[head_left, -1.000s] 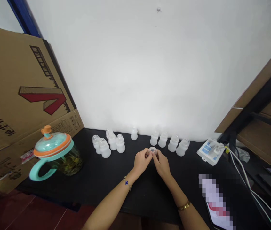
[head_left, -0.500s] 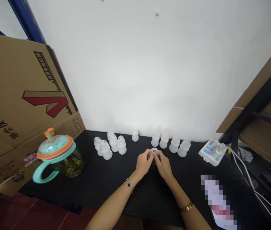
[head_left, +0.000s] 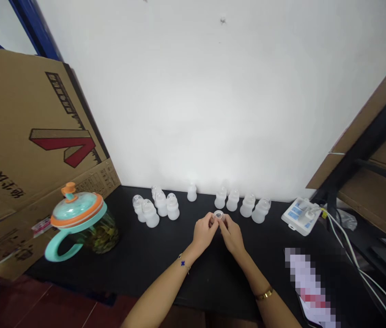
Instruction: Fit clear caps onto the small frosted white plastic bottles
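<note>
The left hand (head_left: 205, 232) and right hand (head_left: 231, 236) pinched a small ring (head_left: 218, 215) closely; a finger slip could drop it against the bottles (head_left: 247, 206).

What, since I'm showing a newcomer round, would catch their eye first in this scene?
The teal-and-orange lidded glass jug stands out first, at the left of the black table, before a large cardboard sheet. Small frosted white bottles line the wall behind. At centre, the left hand and right hand pinch a small round translucent piece.
</note>
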`<state>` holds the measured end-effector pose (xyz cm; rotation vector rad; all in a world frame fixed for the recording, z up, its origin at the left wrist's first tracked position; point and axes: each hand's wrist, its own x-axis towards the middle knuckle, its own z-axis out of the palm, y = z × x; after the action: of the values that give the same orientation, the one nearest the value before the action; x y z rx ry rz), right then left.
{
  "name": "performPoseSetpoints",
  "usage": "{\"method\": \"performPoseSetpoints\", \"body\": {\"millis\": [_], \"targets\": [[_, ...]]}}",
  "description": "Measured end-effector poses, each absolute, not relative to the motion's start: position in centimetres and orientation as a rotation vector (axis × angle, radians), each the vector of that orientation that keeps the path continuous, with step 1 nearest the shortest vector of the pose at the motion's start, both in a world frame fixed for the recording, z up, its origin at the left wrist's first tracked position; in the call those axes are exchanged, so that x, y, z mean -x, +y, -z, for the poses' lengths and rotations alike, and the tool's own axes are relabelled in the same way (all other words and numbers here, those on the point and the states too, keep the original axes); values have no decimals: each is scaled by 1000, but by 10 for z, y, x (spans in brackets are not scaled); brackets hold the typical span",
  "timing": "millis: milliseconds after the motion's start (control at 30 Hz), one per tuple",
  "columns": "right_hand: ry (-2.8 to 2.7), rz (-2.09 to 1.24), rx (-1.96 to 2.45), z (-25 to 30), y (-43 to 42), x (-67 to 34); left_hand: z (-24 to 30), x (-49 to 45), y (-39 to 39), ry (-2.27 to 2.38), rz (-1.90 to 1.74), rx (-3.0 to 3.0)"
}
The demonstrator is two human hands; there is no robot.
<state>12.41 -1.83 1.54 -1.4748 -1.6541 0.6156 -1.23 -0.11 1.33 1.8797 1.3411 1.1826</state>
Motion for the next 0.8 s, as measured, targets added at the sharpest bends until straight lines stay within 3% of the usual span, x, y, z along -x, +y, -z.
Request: {"method": "performPoseSetpoints", "body": {"millis": [800], "targets": [[-1728, -514, 1618, -16, -16, -125, -7, 16, 3, 1583, -994, -2157]]}}
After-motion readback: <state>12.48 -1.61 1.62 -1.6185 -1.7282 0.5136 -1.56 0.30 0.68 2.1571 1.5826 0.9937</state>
